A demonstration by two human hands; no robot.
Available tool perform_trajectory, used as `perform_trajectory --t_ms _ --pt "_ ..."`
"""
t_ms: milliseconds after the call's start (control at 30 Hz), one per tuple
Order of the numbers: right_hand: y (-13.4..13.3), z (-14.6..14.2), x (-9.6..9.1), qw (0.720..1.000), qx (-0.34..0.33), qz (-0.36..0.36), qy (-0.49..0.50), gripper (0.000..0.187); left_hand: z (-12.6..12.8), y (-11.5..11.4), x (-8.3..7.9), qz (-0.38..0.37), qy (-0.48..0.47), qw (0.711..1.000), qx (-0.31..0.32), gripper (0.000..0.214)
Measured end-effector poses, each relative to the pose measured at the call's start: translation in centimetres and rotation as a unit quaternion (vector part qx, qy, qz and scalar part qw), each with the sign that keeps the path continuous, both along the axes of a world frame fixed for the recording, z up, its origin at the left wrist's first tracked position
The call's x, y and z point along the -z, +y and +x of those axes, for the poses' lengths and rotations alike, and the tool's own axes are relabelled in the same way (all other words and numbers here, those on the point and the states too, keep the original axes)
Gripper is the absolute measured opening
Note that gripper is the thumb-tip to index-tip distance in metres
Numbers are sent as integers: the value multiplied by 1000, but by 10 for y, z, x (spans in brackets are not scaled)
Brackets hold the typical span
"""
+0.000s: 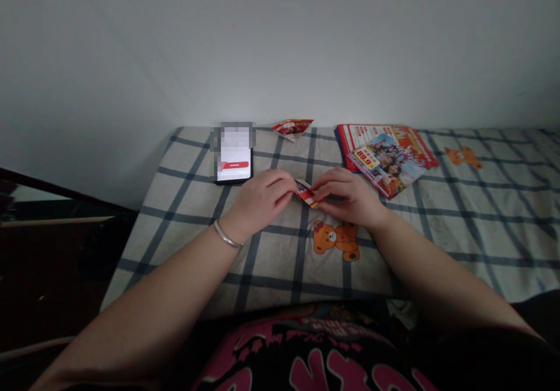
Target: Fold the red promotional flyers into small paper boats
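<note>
Between my two hands is a small folded piece of printed paper [307, 195], coloured red, yellow and white. My left hand [268, 195] pinches its left end, fingers closed, with a silver bangle on that wrist. On the other end, my right hand [345, 197] also has its fingers closed. Parts of the paper are hidden behind my fingertips. Farther back, near the wall, stands another folded paper [293, 127] in red and white with a pointed lower edge. To the right of my right hand lies a stack of flyers [389, 140], with a loose flyer [394, 175] on top at an angle.
A phone [234, 154] with a lit screen lies left of the folded paper. Checked cloth [271, 257] with bear prints covers the surface, which meets a plain wall [280, 46] at the back. The surface's left edge drops to a dark area [52, 280].
</note>
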State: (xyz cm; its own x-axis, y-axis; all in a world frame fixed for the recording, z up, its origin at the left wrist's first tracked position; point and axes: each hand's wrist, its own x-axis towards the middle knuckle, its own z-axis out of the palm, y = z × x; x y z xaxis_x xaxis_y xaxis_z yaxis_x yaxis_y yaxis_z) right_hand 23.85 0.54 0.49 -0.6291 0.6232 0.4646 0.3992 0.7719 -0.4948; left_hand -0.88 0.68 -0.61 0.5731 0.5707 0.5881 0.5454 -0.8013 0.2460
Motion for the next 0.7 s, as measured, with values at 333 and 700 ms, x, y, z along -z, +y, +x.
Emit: perform_trajectory --t_ms 333,700 --pt "0 -4 9 998 -1 3 -59 19 1 5 6 -55 53 996 34 10" --pt "4 -3 14 992 80 19 -100 27 1 7 6 -26 130 989 66 13"
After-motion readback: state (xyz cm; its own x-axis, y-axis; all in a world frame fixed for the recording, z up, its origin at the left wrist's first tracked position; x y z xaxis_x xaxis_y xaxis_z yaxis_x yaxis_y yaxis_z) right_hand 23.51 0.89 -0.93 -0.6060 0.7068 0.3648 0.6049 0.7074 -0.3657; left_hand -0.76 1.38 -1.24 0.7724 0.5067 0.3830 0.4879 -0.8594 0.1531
